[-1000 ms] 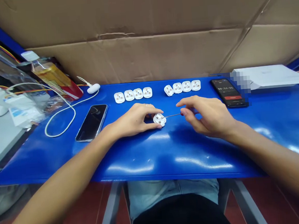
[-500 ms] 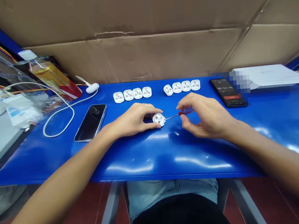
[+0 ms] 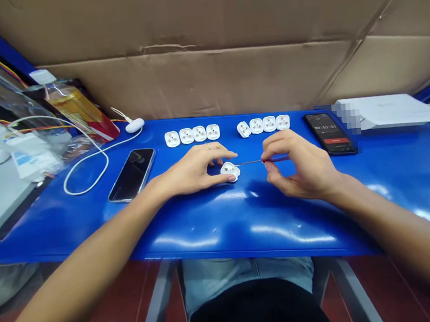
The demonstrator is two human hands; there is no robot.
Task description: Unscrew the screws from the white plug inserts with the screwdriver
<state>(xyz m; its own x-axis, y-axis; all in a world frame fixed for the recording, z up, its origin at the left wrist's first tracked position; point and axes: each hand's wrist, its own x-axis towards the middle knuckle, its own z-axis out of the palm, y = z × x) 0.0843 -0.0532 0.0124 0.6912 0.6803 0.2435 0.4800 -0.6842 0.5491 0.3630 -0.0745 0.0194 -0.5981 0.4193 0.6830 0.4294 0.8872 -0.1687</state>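
My left hand [image 3: 204, 168] steadies a small white plastic housing [image 3: 227, 169] on the blue table. The thumb presses its near edge, while the index finger stretches out above it. Round metal screw-like parts show inside the housing. My right hand [image 3: 299, 166] pinches a screwdriver [image 3: 250, 162] between thumb and index finger. The screwdriver's thin shaft lies almost level, pointing left, with its tip at the housing's upper right side. Fingers hide most of its reddish handle.
Several similar housings [image 3: 199, 133] form a row at the back, with another group [image 3: 269, 123] to their right. One phone [image 3: 132, 175] lies left; another phone [image 3: 330, 133] shows a timer. A white box [image 3: 389, 110], a bottle [image 3: 63, 101] and a white cable [image 3: 105, 162] lie around.
The housing has turned a little under my left hand, and my left index finger has lifted off it. My right hand has shifted slightly right with the screwdriver.
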